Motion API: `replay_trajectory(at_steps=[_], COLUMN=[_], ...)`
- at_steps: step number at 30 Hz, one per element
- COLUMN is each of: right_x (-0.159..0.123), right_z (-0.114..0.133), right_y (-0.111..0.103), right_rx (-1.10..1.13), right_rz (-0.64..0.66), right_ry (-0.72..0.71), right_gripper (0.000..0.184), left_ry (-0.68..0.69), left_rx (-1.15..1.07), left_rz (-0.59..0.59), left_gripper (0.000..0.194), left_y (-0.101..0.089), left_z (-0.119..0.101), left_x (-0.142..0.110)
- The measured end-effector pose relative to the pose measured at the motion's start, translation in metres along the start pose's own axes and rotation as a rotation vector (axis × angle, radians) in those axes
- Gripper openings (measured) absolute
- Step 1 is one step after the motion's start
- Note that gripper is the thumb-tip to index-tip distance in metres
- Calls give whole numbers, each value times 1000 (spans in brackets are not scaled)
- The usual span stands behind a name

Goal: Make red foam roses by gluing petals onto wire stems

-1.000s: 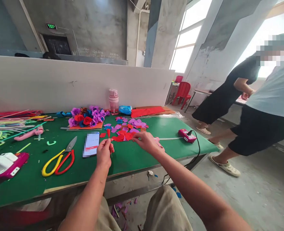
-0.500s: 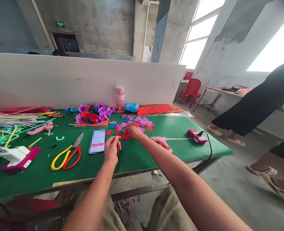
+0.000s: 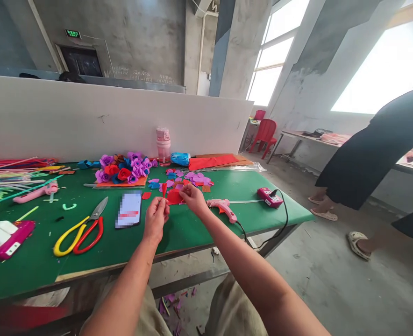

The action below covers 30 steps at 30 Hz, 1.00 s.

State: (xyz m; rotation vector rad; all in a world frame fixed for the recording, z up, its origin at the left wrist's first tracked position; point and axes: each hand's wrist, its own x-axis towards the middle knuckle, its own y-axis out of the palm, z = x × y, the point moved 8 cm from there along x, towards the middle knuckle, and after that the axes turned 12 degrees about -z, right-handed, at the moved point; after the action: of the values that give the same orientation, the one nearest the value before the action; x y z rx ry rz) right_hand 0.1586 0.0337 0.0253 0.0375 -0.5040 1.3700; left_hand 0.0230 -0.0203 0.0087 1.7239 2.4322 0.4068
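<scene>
My left hand [image 3: 155, 217] pinches a small rolled bud of red paper [image 3: 164, 188], which stands upright above the fingers. To its right, my right hand [image 3: 194, 199] has its thumb and fingertips closed on the edge of a red paper petal [image 3: 174, 197]. Just beyond the hands lie loose purple petals [image 3: 197, 178], with some blue, red and brown pieces among them. A pink glue gun [image 3: 224, 204] lies right of my right hand. Left of my left hand are a phone [image 3: 128, 209] and scissors [image 3: 96, 210] with yellow and red handles.
Finished paper roses [image 3: 124, 171] are bunched at the back, beside a pink bottle [image 3: 163, 144], a blue packet [image 3: 180, 159] and red paper sheets [image 3: 213, 162]. Pipe cleaners [image 3: 17, 175], another glue gun [image 3: 38, 191] and power strips [image 3: 270, 197] occupy the sides. A person stands at right.
The view has swung slightly right. My right hand has drawn back from the petal pile with the red petal, while my left hand keeps the bud upright. The person at right has shifted.
</scene>
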Motion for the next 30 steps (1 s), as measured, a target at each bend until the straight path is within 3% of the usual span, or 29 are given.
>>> replay_trajectory(at_steps=[2,5,10,17,20,24,26,28,30], right_x=[-15,-35,-50,-60,-65,-70,-70,-66,-58], right_z=[-6,-7,-5,-4,-6,-13,-28,-45,-58], right_y=[-2,-5,-11,-20,-47,-125,-161,-177,-177], right_rx=[281,460,494,483,365,-46,-360,-572,-689], right_rz=[4,-18,-117,-149,-163,-338,-372,-261,-113], right_ry=[171,285,323,302,249,76,112,164,180], right_gripper=[17,25,29,29,28,25,28,28,24], left_ry=[-11,-69,-166,-86,-110,-156,-175,-186,-183], left_rx=[40,68,35,68,90,139,141,141,158], left_rz=[-16,-18,23,39,91,192,230,250,268], left_gripper=[33,39,40,31,31,31,30,30,29], left_y=[-1,0,5,6,7,11,13,15,19], left_z=[-1,0,6,5,4,7,9,11,13], left_x=[-1,-2,-4,-3,-5,-10,-12,-13,-14])
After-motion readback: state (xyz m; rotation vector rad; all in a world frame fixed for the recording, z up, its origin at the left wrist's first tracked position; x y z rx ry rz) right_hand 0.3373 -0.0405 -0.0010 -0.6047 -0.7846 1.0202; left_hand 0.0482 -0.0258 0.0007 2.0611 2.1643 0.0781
